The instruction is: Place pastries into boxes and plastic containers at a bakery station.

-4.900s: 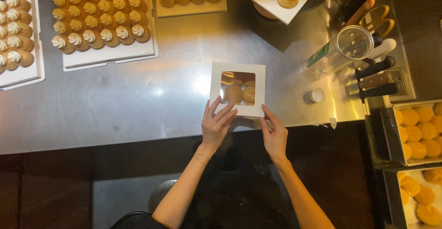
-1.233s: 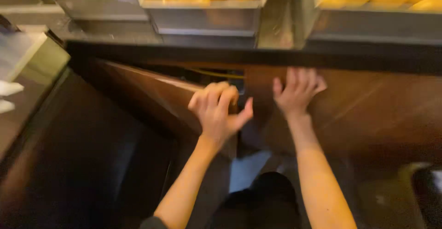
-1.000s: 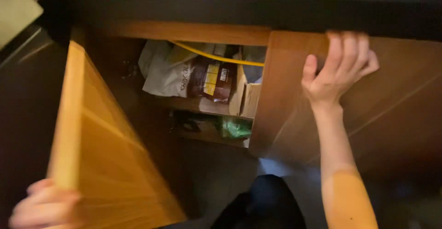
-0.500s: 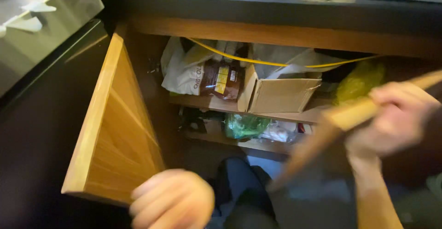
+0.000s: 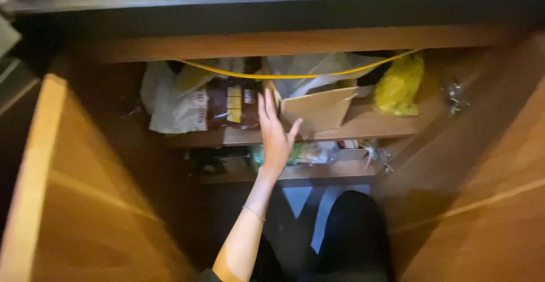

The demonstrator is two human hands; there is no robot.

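Left hand: left hand (image 5: 276, 137) is raised open at frame centre, fingers spread, just before the brown cardboard box (image 5: 315, 109).
Right hand: out of view.
Shelf: wooden cupboard shelf (image 5: 369, 126) is seen bearing the box.

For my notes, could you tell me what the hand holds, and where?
Nothing is held: the left hand reaches open toward the cardboard box, fingers spread.

Dim, warm light from twelve o'clock — cupboard depths shadowed, door edges at three and nine motion-blurred.
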